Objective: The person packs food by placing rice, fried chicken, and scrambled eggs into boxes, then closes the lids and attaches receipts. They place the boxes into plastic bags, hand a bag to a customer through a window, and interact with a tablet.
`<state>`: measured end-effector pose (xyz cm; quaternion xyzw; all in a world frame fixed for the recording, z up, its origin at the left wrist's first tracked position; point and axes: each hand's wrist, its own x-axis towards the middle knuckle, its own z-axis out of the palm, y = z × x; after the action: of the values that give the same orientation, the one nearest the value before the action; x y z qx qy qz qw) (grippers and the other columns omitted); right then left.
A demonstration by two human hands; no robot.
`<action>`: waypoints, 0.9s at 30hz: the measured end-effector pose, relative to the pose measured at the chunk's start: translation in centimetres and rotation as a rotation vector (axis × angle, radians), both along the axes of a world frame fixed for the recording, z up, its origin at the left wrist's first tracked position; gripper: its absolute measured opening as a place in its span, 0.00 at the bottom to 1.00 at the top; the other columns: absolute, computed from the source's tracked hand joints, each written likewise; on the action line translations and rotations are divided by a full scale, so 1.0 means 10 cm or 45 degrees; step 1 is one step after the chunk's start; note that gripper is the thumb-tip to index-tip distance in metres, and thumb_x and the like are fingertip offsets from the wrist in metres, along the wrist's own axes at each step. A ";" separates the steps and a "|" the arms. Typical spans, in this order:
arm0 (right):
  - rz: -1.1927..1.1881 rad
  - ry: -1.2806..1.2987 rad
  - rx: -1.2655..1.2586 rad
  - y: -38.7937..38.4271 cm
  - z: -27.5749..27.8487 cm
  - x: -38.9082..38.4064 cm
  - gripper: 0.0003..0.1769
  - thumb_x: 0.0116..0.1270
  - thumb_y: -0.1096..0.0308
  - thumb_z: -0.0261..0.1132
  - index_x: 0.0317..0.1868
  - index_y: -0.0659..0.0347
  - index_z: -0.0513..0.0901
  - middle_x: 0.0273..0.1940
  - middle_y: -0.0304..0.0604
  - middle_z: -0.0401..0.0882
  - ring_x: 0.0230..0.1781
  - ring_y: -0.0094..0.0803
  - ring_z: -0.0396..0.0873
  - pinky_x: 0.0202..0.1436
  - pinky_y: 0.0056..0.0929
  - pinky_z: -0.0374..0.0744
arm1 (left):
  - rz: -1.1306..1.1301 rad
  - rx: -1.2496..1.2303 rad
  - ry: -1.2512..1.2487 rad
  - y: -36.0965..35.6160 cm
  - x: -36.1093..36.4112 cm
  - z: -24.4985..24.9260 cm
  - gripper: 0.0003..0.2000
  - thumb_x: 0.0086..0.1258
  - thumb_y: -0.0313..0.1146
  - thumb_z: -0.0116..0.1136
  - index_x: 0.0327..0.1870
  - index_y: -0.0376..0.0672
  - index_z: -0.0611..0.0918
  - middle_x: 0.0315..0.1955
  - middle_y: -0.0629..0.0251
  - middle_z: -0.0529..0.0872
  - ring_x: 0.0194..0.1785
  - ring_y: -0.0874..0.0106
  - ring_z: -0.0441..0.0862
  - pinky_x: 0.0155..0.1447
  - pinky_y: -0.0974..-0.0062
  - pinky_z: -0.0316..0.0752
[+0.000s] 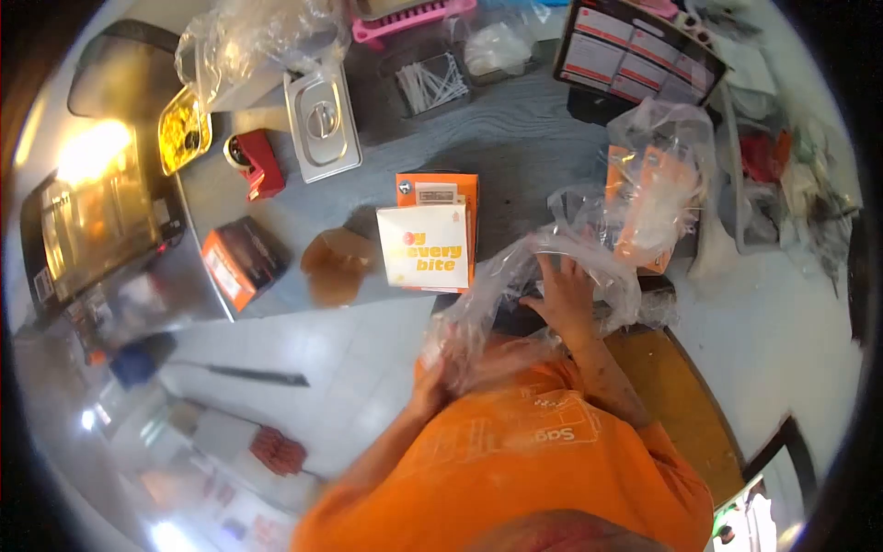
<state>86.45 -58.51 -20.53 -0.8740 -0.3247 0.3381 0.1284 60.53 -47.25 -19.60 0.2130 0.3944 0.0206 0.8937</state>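
- Held bag (pixel 493 272) between hands, long axis slanting near-left to far-right.
- Spread right hand (pixel 564 299) against it, fingers apart; couldn't tell left hand's (pixel 436 370) closure.
- Saw white box (pixel 422 248) on counter (pixel 524 152) beyond, nearer left hand.

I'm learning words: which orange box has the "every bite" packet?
The middle box, overlapped by the packet; the left box shows none, plastic covers the rest.

Clear bag (pixel 483 296): thin, crinkled, glossy plastic. White carton (pixel 423 244): smooth, matt paperboard (to judge by its look). Lidded container (pixel 322 129): polished metal. Table (pixel 520 161): dull, with a wood-like grain. Shirt (pixel 506 460): soft-looking, matt cloth.
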 end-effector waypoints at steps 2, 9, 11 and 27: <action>0.087 0.200 0.043 0.10 -0.03 0.06 0.32 0.57 0.73 0.66 0.63 0.54 0.67 0.62 0.57 0.61 0.61 0.54 0.65 0.59 0.44 0.72 | -0.446 0.220 0.457 0.01 -0.16 -0.08 0.35 0.66 0.45 0.58 0.70 0.40 0.59 0.56 0.60 0.71 0.48 0.70 0.75 0.54 0.69 0.70; 0.407 -0.056 0.114 0.32 -0.15 0.26 0.26 0.58 0.73 0.62 0.59 0.55 0.71 0.60 0.56 0.64 0.56 0.54 0.70 0.56 0.45 0.74 | -0.374 1.726 0.597 0.68 0.24 0.28 0.39 0.53 0.42 0.68 0.64 0.34 0.65 0.59 0.52 0.69 0.63 0.60 0.66 0.63 0.62 0.62; 0.335 0.068 0.027 0.45 0.03 0.37 0.23 0.59 0.73 0.61 0.57 0.58 0.72 0.58 0.56 0.66 0.55 0.53 0.71 0.55 0.45 0.74 | -0.250 1.673 0.382 1.05 0.54 0.27 0.41 0.50 0.41 0.71 0.65 0.34 0.63 0.60 0.50 0.68 0.64 0.59 0.65 0.64 0.60 0.60; -1.122 0.628 0.955 1.20 0.34 -0.14 0.44 0.61 0.63 0.68 0.70 0.65 0.52 0.68 0.55 0.57 0.71 0.40 0.53 0.72 0.40 0.53 | -0.584 1.343 0.295 1.49 1.33 0.16 0.38 0.58 0.30 0.68 0.68 0.40 0.58 0.63 0.54 0.65 0.64 0.61 0.69 0.65 0.62 0.68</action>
<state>85.04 -46.48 -17.16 -0.7175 0.0088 0.3083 0.6245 73.82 -32.31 -17.97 0.7098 0.3698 -0.0032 0.5996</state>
